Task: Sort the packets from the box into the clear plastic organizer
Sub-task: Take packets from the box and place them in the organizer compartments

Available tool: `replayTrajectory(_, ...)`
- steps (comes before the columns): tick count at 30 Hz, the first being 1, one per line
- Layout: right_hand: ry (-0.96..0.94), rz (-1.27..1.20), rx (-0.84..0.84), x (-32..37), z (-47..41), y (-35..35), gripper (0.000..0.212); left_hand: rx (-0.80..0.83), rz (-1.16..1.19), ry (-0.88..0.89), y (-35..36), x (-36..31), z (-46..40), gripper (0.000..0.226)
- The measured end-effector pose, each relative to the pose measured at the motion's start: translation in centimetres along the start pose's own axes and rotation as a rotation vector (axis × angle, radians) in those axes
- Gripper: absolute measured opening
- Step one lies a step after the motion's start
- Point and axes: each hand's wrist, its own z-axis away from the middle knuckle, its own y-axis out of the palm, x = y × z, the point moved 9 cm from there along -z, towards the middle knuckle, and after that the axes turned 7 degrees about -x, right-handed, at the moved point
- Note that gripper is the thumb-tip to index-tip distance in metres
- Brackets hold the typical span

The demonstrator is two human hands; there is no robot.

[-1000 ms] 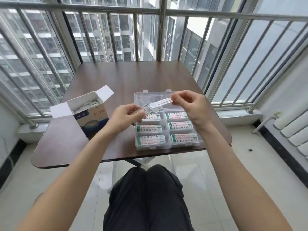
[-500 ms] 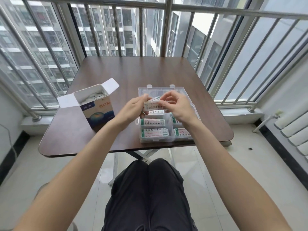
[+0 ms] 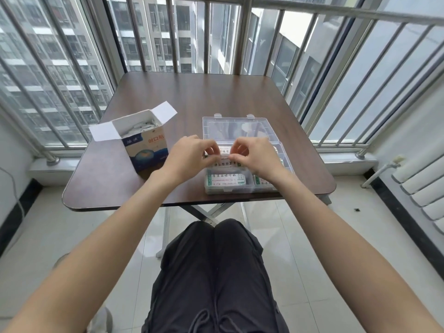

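Observation:
The clear plastic organizer (image 3: 240, 127) lies open on the brown table (image 3: 192, 97), lid flat at the back. Its compartments hold white packets with green print; the front left packet (image 3: 225, 179) shows plainly. Over the left column, my left hand (image 3: 189, 157) and my right hand (image 3: 254, 156) pinch the two ends of a white packet (image 3: 224, 164) low over a middle compartment. My hands hide most of the other compartments. The open blue and white box (image 3: 146, 145) stands to the left with more packets inside.
Metal railings and windows surround the table on the far and left sides. A white radiator (image 3: 422, 188) stands at the right wall. My knees in dark trousers (image 3: 211, 272) are under the table's front edge.
Both hands came together and went down from above the organizer to its left column with the packet. The packet, held stretched in the air before, now lies low over a compartment.

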Motion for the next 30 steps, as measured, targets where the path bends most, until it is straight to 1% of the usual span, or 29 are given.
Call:
replayTrajectory(2,-0.032,0.025,0.021,0.2,0.0,0.0,0.002,0.007,-0.031,0.038,0.0,-0.1,0.0,0.019)
replayTrajectory(3,-0.045,0.036,0.030,0.3,-0.1,0.1,0.003,0.015,-0.029,0.048,-0.1,-0.1,0.1,0.020)
replayTrajectory(6,-0.063,0.033,0.062,0.5,-0.1,0.2,0.012,0.046,0.044,0.022,-0.5,0.5,0.6,0.020)
replayTrajectory(9,-0.076,-0.021,0.076,0.9,0.0,0.3,0.014,0.099,0.110,-0.037,-0.3,1.2,1.1,0.024)
replayTrajectory(12,-0.071,-0.071,0.082,1.0,0.2,0.4,0.015,0.093,0.100,-0.041,-0.5,0.9,0.9,0.028)
replayTrajectory(16,-0.071,-0.071,0.091,0.8,0.4,0.5,0.019,0.114,0.042,-0.010,0.0,-0.4,0.6,0.028)
replayTrajectory(20,-0.145,0.060,0.117,1.3,0.4,1.0,0.020,0.133,-0.035,0.016,0.9,-1.3,0.6,0.026)
replayTrajectory(23,-0.153,0.137,0.136,1.5,0.3,1.4,0.019,0.096,-0.083,0.017,0.6,-1.1,0.4,0.023)
replayTrajectory(26,-0.172,0.239,0.155,1.8,0.2,1.6,0.018,0.040,-0.179,0.065,0.2,-1.1,-0.1,0.021)
replayTrajectory(28,-0.193,0.329,0.156,2.1,0.2,1.4,0.021,0.059,-0.229,0.073,0.3,-0.9,-0.5,0.022)
replayTrajectory(30,-0.212,0.374,0.112,2.3,0.2,0.6,0.022,0.108,-0.240,0.070,0.7,-0.7,-0.7,0.024)
